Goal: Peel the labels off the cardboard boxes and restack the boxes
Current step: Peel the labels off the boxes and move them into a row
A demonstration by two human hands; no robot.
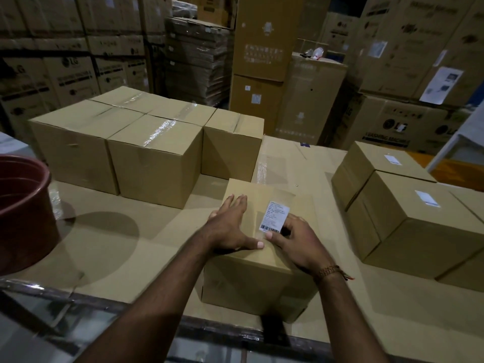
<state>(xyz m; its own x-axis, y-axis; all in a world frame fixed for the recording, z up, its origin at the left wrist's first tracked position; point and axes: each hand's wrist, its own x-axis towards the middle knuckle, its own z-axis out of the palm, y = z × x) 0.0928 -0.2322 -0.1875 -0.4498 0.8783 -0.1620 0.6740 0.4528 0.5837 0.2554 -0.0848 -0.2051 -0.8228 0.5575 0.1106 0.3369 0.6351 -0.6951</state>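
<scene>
Dim warehouse — printed appliance cartons [65, 74] stacked high behind a cardboard-covered table [117, 247].

Left hand [230, 226] flat on cardboard box [251, 273], right hand [296, 242] pinching its label [274, 216] edge

Label [274, 216] print — too small to read

Dim warehouse light on my feed, warm and brownish, seemingly from overhead. Far stacks [65, 48] sink into murk, print on them smeared and barely legible. Glare streaks on the tape [158, 132] of the far left boxes. Bucket [23, 205] at the left throws a soft round shadow [104, 237] to its right. Strong wide-angle bending at the edges. Near edge is dark and blurry; centre label [273, 216] reasonably sharp.
</scene>
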